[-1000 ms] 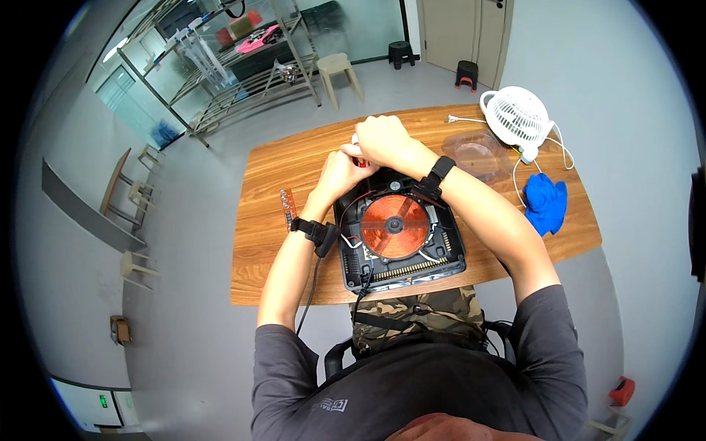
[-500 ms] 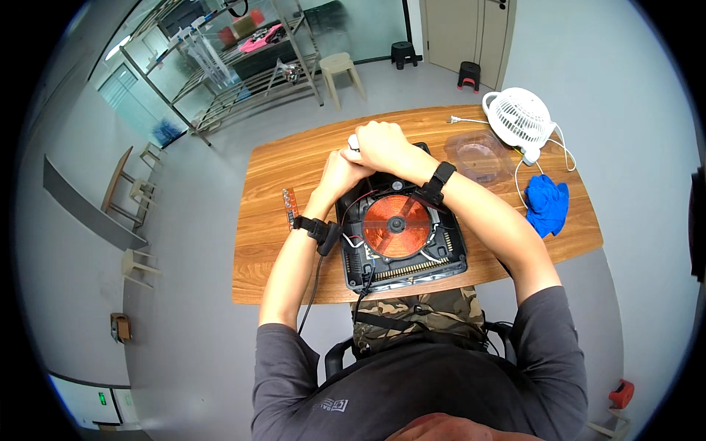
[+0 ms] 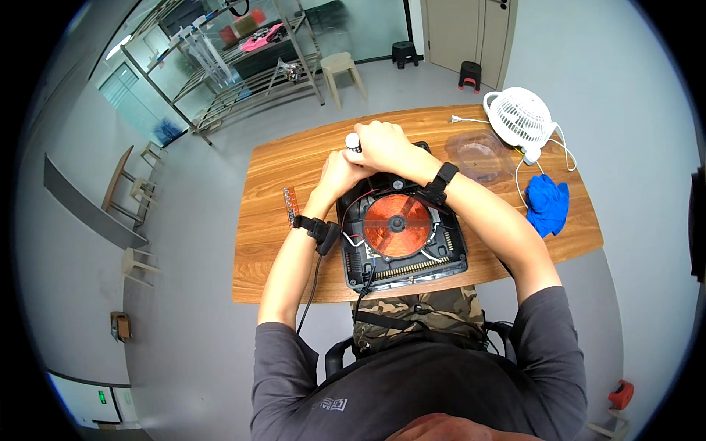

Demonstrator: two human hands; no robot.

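Observation:
An opened induction cooker (image 3: 457, 266) lies on the table in front of me, its round copper coil (image 3: 412, 234), wires and slotted black shell exposed. At its far edge my right hand (image 3: 386, 147) is closed around a tool with a rounded white-and-black handle end (image 3: 353, 140), perhaps a screwdriver; its working end is hidden. Just left of it and touching it, my left hand (image 3: 341, 175) is closed over the cooker's far left corner. The left fingertips and whatever they grip are hidden. A narrow orange circuit board (image 3: 290, 206) rests left of the cooker.
Right of the cooker stand a clear plastic tray (image 3: 482, 173), a white fan (image 3: 519, 117) with its cord, and a bunched blue cloth (image 3: 547, 204). A black cable hangs from my left wrist strap (image 3: 323, 234). Beyond the wooden table (image 3: 294, 158) are stools and a metal rack.
My right hand has turned slightly, and more of the tool's white handle end shows now. The left hand and the cooker stay in place.

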